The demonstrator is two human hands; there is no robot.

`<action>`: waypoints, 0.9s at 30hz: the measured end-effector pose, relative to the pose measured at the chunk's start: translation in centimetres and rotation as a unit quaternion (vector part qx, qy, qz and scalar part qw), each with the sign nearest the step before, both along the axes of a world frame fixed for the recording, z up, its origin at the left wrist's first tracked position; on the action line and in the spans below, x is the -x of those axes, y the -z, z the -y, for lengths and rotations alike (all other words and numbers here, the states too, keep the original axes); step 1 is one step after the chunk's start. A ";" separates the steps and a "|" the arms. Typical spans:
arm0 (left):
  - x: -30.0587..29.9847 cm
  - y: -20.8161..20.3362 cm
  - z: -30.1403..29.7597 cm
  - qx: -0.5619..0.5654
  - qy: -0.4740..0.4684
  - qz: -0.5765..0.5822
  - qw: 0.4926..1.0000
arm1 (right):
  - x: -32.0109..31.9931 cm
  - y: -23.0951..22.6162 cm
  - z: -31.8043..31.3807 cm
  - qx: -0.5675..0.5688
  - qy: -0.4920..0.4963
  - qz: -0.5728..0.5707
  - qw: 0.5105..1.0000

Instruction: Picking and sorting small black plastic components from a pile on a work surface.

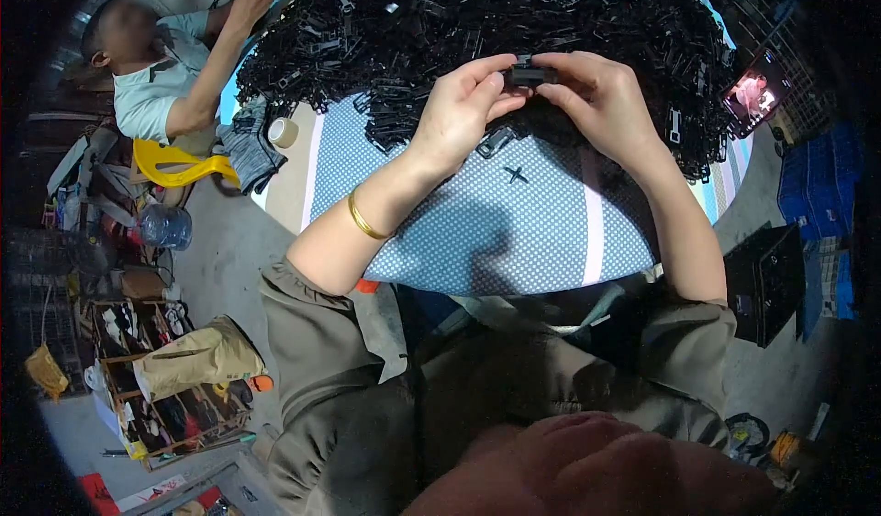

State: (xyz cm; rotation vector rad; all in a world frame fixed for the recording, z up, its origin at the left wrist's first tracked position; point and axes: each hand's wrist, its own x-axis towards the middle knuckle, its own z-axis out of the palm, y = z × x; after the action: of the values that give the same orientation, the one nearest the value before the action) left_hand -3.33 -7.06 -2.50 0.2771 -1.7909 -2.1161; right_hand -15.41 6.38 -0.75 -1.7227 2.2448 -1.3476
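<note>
Between my two hands is a small black plastic part, held just above the near edge of a large heap of similar black plastic pieces. My left hand pinches its left end with thumb and fingers; a gold bangle circles that wrist. The right end is gripped by the thumb and fingers of my right hand. Its finer details are too small to make out. Below the hands, a loose black clip-like piece and a small black cross-shaped piece lie on the blue patterned tablecloth.
A co-worker sits at the left, one arm reaching to the heap. Nearby are a tape roll, grey gloves and a yellow chair. A lit phone screen stands at the table's right edge. Blue crates stand beyond it.
</note>
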 end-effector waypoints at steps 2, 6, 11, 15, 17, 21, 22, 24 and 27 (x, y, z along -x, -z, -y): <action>0.2 0.0 0.2 -0.015 0.006 0.008 1.000 | -0.1 -0.3 -0.1 -0.005 0.004 -0.040 0.999; 0.1 0.1 0.0 -0.015 0.025 0.002 1.000 | -0.6 -0.4 -0.4 0.011 0.014 -0.141 0.990; 0.2 0.3 0.0 -0.008 0.033 0.015 0.999 | -1.1 -0.5 -0.6 -0.011 0.036 -0.223 0.974; 0.1 0.2 0.1 -0.006 0.035 0.028 0.999 | -1.0 -0.5 -0.5 -0.026 0.047 -0.251 0.967; 0.1 0.2 0.2 0.003 0.033 0.029 0.999 | -1.0 -0.4 -0.5 -0.029 0.048 -0.258 0.965; 0.3 0.2 -0.1 -0.005 0.025 0.059 0.998 | -1.2 -0.1 -0.3 -0.006 0.012 -0.302 0.953; 0.4 0.4 0.1 -0.035 0.039 0.047 0.998 | -1.2 -0.1 -0.2 -0.002 0.009 -0.317 0.948; 0.3 0.4 0.3 -0.065 0.053 0.034 0.996 | -1.0 -0.2 -0.3 0.002 0.008 -0.326 0.945; 0.1 0.1 0.7 -0.095 0.070 0.030 0.993 | -0.7 0.0 -0.1 0.025 0.004 -0.327 0.945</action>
State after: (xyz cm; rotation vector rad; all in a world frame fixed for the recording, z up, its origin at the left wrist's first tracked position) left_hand -3.39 -7.75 -2.64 0.2728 -1.6860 -2.4065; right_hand -14.72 6.50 -0.76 -2.4663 2.5131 -0.9185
